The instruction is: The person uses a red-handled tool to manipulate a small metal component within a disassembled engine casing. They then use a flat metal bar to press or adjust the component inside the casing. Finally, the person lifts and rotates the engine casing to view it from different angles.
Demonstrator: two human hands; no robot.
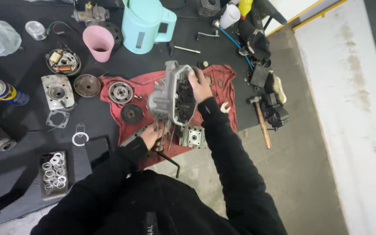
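A grey metal engine case (169,95) stands tilted on a red cloth (223,82) in the middle of a black mat. My right hand (200,86) grips its upper right edge. My left hand (151,135) is closed around a thin metal part at the case's lower end. On the cloth to the left lie a toothed gear (120,92) and a dark round disc (132,114). A small square metal block (193,137) sits just below the case.
A pink cup (99,42) and a pale blue jug (146,25) stand at the back. Left of the cloth lie a cover plate (58,91), a spray can (1,90) and a tray of washers (53,173). A hammer (261,118) lies right.
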